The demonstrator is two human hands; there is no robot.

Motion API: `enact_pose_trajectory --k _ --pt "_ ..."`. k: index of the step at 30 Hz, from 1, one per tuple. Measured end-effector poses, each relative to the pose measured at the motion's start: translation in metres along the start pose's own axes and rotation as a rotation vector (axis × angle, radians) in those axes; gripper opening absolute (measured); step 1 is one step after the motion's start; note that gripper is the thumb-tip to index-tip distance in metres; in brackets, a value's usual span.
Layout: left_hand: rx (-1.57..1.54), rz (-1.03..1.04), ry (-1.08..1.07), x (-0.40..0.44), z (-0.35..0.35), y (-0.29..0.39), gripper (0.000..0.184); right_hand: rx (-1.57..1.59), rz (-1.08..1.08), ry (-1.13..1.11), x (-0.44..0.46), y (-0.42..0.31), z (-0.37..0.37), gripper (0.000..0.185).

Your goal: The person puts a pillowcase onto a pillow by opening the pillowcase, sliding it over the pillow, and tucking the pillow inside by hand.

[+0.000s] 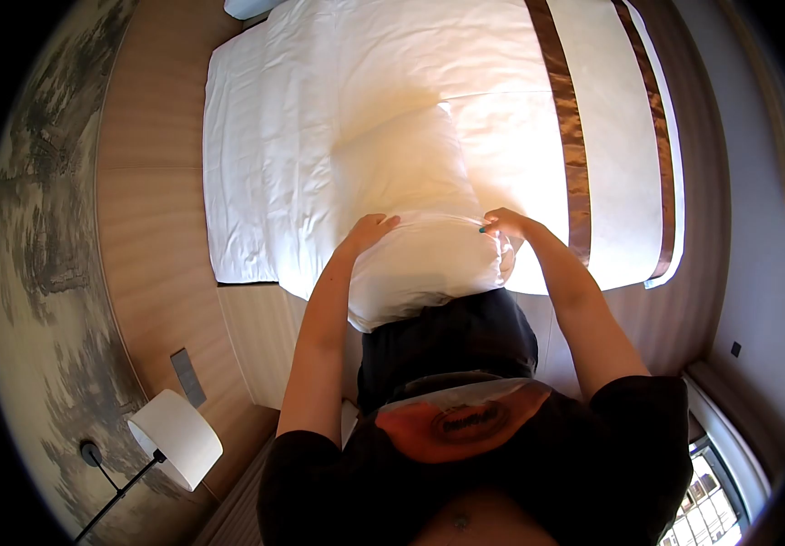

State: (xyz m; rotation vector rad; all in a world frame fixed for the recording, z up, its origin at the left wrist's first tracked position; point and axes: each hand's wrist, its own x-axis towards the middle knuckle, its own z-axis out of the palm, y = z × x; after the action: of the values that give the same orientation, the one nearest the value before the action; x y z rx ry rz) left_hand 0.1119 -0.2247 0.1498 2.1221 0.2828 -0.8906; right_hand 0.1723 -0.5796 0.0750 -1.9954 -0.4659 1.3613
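Observation:
A white pillow (410, 173) lies at the near side of the bed, its lower end against my dark clothing. My left hand (372, 231) is closed on the pillow's white cloth at the left, the fingers partly tucked under a fold. At the right, my right hand (506, 224) pinches the same cloth near the pillow's edge. A raised fold runs between the two hands. Something small and teal shows at the fingertips of my right hand.
The bed (292, 136) has white bedding and a runner (615, 136) with brown bands across its right part. A wall lamp (177, 439) stands at the lower left, near a wood panel (151, 218). A window (709, 496) is at the lower right.

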Motion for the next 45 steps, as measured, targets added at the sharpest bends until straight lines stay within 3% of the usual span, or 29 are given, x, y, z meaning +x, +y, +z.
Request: enact_pose_trajectory --k 1,3,4,10,13,16,19,22,25,28,31,34,40,45 --pt "0.002 -0.051 -0.015 0.011 0.001 -0.003 0.035 0.121 -0.04 0.074 -0.005 0.005 0.007 0.027" --pt "-0.041 -0.038 0.118 0.031 0.01 -0.006 0.035 0.548 0.101 0.134 -0.003 0.008 0.022 0.025" --pt "-0.062 -0.029 0.182 0.042 0.015 0.0 0.036 0.518 0.085 0.189 -0.003 0.007 0.025 0.024" --pt "0.398 0.202 -0.224 0.09 0.057 0.071 0.03 0.506 0.01 0.596 -0.003 -0.013 0.06 0.018" --pt "0.435 0.232 -0.371 0.102 0.085 0.086 0.033 0.538 0.007 0.628 -0.002 -0.018 0.065 0.016" --pt "0.273 0.174 -0.65 0.101 0.082 0.101 0.037 0.598 -0.037 0.624 -0.004 -0.022 0.061 0.016" --pt "0.394 0.156 -0.703 0.094 0.077 0.114 0.038 0.568 -0.064 0.638 0.0 -0.029 0.061 0.017" --pt "0.616 0.097 -0.565 0.089 0.094 0.106 0.036 0.544 -0.081 0.686 0.006 -0.043 0.061 0.018" --pt "0.535 0.166 -0.505 0.088 0.094 0.088 0.034 0.527 -0.044 0.597 0.008 -0.038 0.058 0.024" --pt "0.099 0.018 -0.561 0.07 0.069 0.092 0.034 0.468 0.031 0.526 0.002 -0.033 0.056 0.028" --pt "0.033 -0.049 -0.575 0.063 0.051 0.086 0.034 0.403 0.145 0.497 -0.011 -0.057 0.054 0.033" --pt "-0.022 -0.121 -0.595 0.05 0.038 0.082 0.029 0.169 0.007 0.718 0.003 -0.078 0.057 0.037" --pt "-0.438 -0.29 -0.485 0.01 0.016 0.095 0.028 0.0 -0.269 0.698 0.031 -0.105 0.032 0.034" --pt "-0.412 -0.33 -0.532 0.012 0.032 0.11 0.03 -0.087 -0.274 0.639 0.035 -0.102 0.002 0.037"
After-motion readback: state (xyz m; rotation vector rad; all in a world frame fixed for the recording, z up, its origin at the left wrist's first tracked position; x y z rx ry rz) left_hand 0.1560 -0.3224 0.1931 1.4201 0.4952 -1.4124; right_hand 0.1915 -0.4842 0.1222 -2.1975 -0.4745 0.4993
